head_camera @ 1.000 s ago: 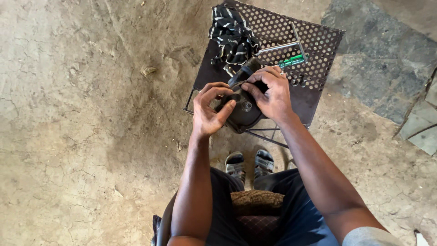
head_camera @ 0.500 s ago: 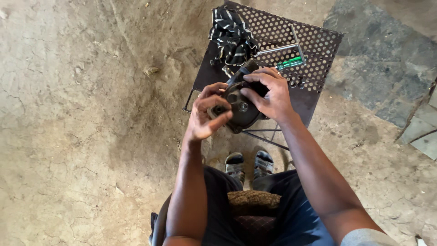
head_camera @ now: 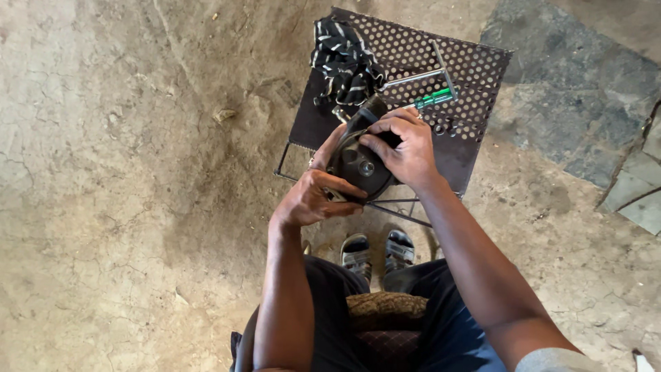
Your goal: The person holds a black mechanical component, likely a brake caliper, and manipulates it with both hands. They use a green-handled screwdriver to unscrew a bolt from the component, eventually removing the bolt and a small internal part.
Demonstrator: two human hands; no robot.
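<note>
A round black mechanical part (head_camera: 361, 165) with a central bolt is held above the near edge of a perforated metal stand (head_camera: 475, 69). My left hand (head_camera: 313, 196) grips its lower left side. My right hand (head_camera: 406, 148) wraps over its upper right side, fingers curled on the dark housing. Both forearms reach forward from my lap.
On the stand lie a black-and-white striped cloth (head_camera: 344, 58), a metal T-handle wrench (head_camera: 430, 72) and a green-handled screwdriver (head_camera: 434, 100). My sandalled feet (head_camera: 377, 251) rest beneath the stand on cracked dirt ground. Stone slabs (head_camera: 571, 103) lie to the right.
My left hand has slid lower and leftward around the part, turning it slightly. My right hand keeps its hold on top.
</note>
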